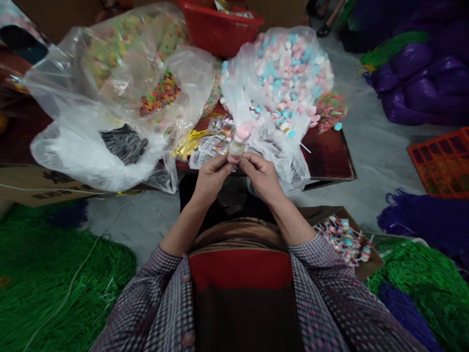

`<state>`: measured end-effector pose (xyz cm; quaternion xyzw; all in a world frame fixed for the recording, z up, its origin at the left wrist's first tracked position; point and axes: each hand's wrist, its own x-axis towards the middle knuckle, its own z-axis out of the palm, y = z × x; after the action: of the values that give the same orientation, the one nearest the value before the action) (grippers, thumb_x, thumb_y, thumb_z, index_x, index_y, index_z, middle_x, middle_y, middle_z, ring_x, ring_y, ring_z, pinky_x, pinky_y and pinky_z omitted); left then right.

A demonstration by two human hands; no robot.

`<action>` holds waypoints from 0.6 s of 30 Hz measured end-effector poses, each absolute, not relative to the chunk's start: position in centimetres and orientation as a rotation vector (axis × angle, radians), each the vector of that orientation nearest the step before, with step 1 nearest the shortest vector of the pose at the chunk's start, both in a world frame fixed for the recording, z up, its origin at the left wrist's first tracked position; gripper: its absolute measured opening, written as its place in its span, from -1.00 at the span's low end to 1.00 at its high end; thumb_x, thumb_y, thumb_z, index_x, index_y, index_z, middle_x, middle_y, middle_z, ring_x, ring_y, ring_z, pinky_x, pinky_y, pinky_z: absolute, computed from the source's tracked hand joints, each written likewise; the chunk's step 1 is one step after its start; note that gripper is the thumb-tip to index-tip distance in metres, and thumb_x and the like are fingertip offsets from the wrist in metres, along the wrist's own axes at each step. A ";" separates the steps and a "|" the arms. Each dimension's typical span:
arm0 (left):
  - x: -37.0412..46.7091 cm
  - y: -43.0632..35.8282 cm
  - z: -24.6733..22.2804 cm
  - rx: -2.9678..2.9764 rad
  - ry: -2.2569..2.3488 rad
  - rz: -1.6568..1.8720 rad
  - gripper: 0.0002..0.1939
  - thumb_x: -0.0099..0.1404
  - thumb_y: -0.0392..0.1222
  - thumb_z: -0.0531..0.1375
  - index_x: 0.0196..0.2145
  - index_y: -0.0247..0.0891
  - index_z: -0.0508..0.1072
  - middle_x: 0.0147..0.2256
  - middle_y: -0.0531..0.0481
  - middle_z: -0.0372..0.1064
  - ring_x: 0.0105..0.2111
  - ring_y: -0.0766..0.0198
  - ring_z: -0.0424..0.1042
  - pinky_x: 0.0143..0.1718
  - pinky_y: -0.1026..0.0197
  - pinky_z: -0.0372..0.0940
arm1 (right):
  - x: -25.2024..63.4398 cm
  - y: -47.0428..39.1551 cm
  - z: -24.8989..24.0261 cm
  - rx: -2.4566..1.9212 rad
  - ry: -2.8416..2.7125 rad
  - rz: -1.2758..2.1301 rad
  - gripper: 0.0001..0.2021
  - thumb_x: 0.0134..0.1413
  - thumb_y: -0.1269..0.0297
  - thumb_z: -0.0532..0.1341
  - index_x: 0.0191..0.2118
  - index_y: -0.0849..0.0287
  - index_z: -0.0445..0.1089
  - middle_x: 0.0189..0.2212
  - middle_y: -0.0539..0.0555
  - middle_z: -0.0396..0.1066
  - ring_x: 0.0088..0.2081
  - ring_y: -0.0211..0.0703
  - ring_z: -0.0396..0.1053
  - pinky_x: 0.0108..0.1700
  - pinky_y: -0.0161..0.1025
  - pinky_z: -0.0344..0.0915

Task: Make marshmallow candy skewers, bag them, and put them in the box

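My left hand (pixel 215 177) and my right hand (pixel 262 175) meet at the table's front edge, fingers closed together. Between their fingertips they pinch a small pink and white candy (pixel 238 144), which points up and away from me. Whether it has a stick or wrapper is blurred. Just beyond my left hand lie printed clear wrappers (pixel 207 149) and a bunch of gold twist ties (pixel 190 143). To the right of my right hand is a crumpled clear plastic bag (pixel 284 159). Behind it, a big bag of pink, white and blue candies (pixel 293 61) spills some pieces.
Clear bags of ring-shaped gummies (pixel 120 49) fill the table's left, near a dark grey bundle (pixel 124 143). A red basin (pixel 223 29) stands behind. On the floor are a carton of lollipops (pixel 344 239), an orange crate (pixel 441 164), green netting (pixel 54 269) and purple bags (pixel 425 88).
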<state>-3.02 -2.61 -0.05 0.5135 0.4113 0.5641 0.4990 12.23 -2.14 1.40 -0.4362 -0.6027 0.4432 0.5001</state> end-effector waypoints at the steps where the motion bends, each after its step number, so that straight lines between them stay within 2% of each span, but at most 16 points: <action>1: -2.9 -2.7 0.1 1.313 1.034 1.376 -0.79 0.25 0.05 0.39 -0.23 -0.07 0.69 -0.31 0.07 0.57 -0.30 0.32 0.43 -0.09 0.19 0.35 | 12.3 -2.4 1.4 -1.060 -1.468 1.075 -0.70 0.25 -0.05 0.26 -0.22 0.06 0.57 -0.28 0.01 0.54 -0.19 -0.19 0.45 -0.05 -0.19 0.40; 5: -2.4 -3.3 0.6 1.695 1.201 1.373 -0.79 0.33 0.01 0.33 -0.15 -0.08 0.68 -0.31 0.04 0.54 -0.28 0.29 0.44 -0.12 0.18 0.35 | 12.8 -3.6 1.2 -1.135 -1.429 1.074 -0.62 0.20 -0.14 0.30 -0.12 0.07 0.56 -0.24 0.01 0.54 -0.19 -0.19 0.45 -0.07 -0.20 0.43; 9: -1.1 -3.7 -0.4 1.979 1.283 1.251 -0.77 0.36 -0.08 0.27 -0.09 -0.10 0.67 -0.30 0.00 0.54 -0.27 0.26 0.47 -0.16 0.21 0.36 | 14.2 -4.8 -0.2 -1.254 -1.381 1.001 -0.71 0.22 -0.02 0.33 -0.12 0.09 0.53 -0.22 -0.01 0.56 -0.18 -0.19 0.46 -0.07 -0.21 0.43; 14: 1.5 -4.2 -1.7 2.138 1.035 1.107 -0.67 0.37 -0.10 0.27 0.07 -0.03 0.60 -0.23 -0.01 0.57 -0.27 0.24 0.51 -0.17 0.18 0.39 | 16.9 -7.3 -2.3 -1.408 -1.207 0.898 -0.77 0.14 0.11 0.38 -0.17 0.12 0.53 -0.20 0.03 0.58 -0.17 -0.16 0.49 -0.04 -0.18 0.45; 18: 2.1 -3.2 -2.1 2.168 0.888 1.095 -0.49 0.36 -0.12 0.30 0.24 0.11 0.44 -0.07 0.03 0.58 -0.27 0.26 0.51 -0.19 0.14 0.43 | 22.6 -10.1 -3.2 -1.519 -0.951 0.868 -0.75 0.19 0.08 0.30 -0.14 0.13 0.48 -0.26 0.05 0.58 -0.31 -0.23 0.48 -0.21 -0.23 0.45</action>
<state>2.13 -3.19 -2.09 0.8062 0.3302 0.4071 0.2742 22.57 -10.15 -3.18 -0.6401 -0.4007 0.3656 0.5441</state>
